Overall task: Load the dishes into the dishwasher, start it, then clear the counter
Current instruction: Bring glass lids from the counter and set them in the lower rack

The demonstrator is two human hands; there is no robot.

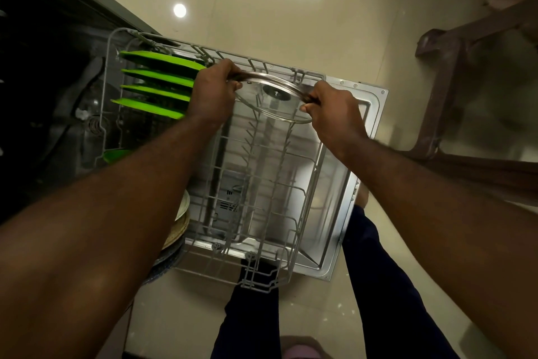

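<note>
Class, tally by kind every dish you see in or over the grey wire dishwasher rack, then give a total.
Flat bright green plates standing on edge: 4
Round clear glass lid, gripped by left hand and right hand: 1
Partly hidden green piece at a corner of the grey wire rack: 1
Total: 6

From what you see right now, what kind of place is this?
Most likely a home kitchen. A dishwasher door lies open with the rack pulled out over it, green plates stand in the rack, and the left hand and right hand hold a glass lid above it. The floor is tiled.
</note>
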